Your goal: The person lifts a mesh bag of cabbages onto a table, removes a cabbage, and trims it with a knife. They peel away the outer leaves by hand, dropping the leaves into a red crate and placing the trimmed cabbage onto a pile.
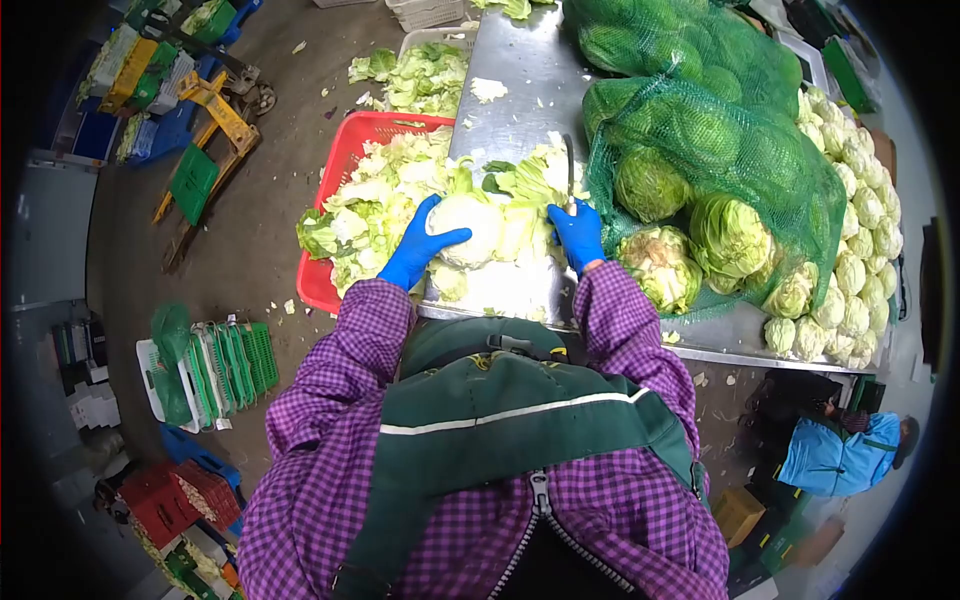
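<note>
My left hand point(424, 245), in a blue glove, grips the left side of a pale, trimmed cabbage point(468, 230) on the metal table. The thumb lies across its near side. My right hand point(578, 235), also gloved in blue, closes around the handle of a knife point(570, 168) whose narrow, slightly curved blade points away from me. Loose cabbage leaves point(535, 180) lie between and beyond my hands. Right of the knife, whole cabbages point(732, 238) spill from a green mesh sack point(690, 115).
A red crate point(318, 275) full of leaves stands against the table's left edge, with a pale crate point(440, 38) of leaves behind it. Trimmed cabbages point(855, 275) are piled at the far right. A person in a blue apron point(840, 455) is at lower right.
</note>
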`<state>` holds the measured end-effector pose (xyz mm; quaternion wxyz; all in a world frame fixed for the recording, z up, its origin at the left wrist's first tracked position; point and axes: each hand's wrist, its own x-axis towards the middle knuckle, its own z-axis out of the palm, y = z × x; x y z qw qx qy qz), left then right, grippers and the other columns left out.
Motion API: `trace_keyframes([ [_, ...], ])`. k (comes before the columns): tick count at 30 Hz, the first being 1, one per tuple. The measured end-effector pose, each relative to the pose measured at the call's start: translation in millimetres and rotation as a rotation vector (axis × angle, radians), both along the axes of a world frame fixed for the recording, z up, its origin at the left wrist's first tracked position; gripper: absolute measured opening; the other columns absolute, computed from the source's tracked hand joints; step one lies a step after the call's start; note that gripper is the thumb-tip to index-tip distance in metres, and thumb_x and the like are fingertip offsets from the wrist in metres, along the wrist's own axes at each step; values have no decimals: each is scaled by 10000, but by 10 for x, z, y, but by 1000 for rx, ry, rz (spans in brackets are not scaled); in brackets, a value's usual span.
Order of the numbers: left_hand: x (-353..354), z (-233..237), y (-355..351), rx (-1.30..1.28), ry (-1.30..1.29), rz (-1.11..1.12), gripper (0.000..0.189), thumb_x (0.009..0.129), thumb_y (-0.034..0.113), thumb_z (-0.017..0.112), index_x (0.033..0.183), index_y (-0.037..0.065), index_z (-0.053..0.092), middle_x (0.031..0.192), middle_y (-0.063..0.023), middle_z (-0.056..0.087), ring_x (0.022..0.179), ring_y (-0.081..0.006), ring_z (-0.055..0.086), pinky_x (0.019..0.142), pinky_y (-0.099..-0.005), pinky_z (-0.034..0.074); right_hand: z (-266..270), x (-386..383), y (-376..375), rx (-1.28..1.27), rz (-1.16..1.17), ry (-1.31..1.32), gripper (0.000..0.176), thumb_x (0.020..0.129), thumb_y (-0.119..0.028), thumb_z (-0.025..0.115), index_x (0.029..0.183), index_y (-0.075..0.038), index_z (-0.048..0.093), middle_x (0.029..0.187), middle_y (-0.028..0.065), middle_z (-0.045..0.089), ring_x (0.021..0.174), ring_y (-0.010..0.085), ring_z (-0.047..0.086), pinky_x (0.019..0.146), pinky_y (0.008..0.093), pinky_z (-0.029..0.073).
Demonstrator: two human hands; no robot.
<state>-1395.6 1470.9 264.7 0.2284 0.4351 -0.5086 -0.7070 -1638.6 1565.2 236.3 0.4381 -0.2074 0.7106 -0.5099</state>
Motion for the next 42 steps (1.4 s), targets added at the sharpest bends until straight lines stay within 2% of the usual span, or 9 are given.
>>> trace_keyframes([
  [5, -11, 20, 26, 109, -2, 88, 799, 750, 193, 758, 1373, 18, 291, 1264, -148, 480, 1172, -235, 478, 958, -343, 436, 186, 444, -17, -61, 343, 184, 581, 710, -346, 776, 1088, 44, 569, 771, 101, 639, 676, 182, 606, 611, 302, 494],
  [8, -55, 23, 31, 46, -26, 67, 772, 775, 240, 730, 1386, 50, 298, 1312, -141, 441, 1187, -233, 464, 982, -328, 404, 87, 502, -83, -88, 321, 431, 542, 707, -382, 759, 1021, 29, 598, 776, 120, 647, 704, 234, 617, 646, 347, 496],
  [10, -39, -21, 40, 20, -14, 85, 718, 789, 253, 715, 1368, 66, 334, 1284, -127, 466, 1157, -223, 484, 982, -319, 400, 321, 423, -96, 41, 379, 104, 414, 727, -348, 710, 908, 12, 614, 770, 147, 651, 707, 286, 617, 670, 389, 492],
  [17, 32, -98, 41, 39, 35, 89, 648, 798, 260, 711, 1323, 73, 380, 1216, -116, 521, 1113, -208, 525, 921, -344, 455, -142, 203, -36, 56, 109, 138, 170, 757, -161, 609, 791, 4, 590, 630, 107, 598, 517, 179, 584, 492, 314, 476],
  [22, 33, -75, 37, 327, 280, 247, 611, 843, 343, 640, 1329, 76, 383, 1251, -112, 513, 1149, -225, 514, 946, -381, 435, 466, 412, -3, 52, 253, -69, 554, 727, -353, 757, 1098, 19, 580, 727, 45, 592, 543, 97, 538, 495, 252, 454],
  [29, 48, 244, 103, 162, 258, 263, 639, 867, 414, 590, 1355, 65, 371, 1317, -115, 479, 1213, -239, 466, 1011, -401, 384, 702, 407, -160, -55, 446, 145, 396, 718, -267, 725, 929, 46, 607, 665, 100, 601, 544, 139, 583, 508, 298, 468],
  [33, 149, 79, 95, 311, 477, 312, 655, 892, 440, 545, 1385, 63, 337, 1366, -129, 436, 1253, -257, 428, 1038, -415, 361, 407, 219, -123, -94, 109, 125, 180, 757, -131, 616, 847, 24, 595, 610, 63, 582, 504, 129, 567, 468, 273, 465],
  [41, 42, 225, 160, 134, 487, 457, 618, 861, 424, 595, 1317, 70, 374, 1258, -119, 497, 1159, -237, 498, 962, -412, 416, 1025, 741, -176, -212, 287, 327, 544, 731, -324, 754, 1098, 34, 574, 828, 103, 654, 626, 150, 606, 558, 269, 494],
  [42, 18, 268, 194, 129, 485, 474, 599, 854, 403, 613, 1293, 70, 377, 1222, -111, 505, 1126, -231, 512, 944, -413, 427, 1000, 795, -216, -112, 275, 98, 500, 748, -279, 736, 1102, 31, 567, 829, 102, 636, 598, 135, 584, 540, 260, 486],
])
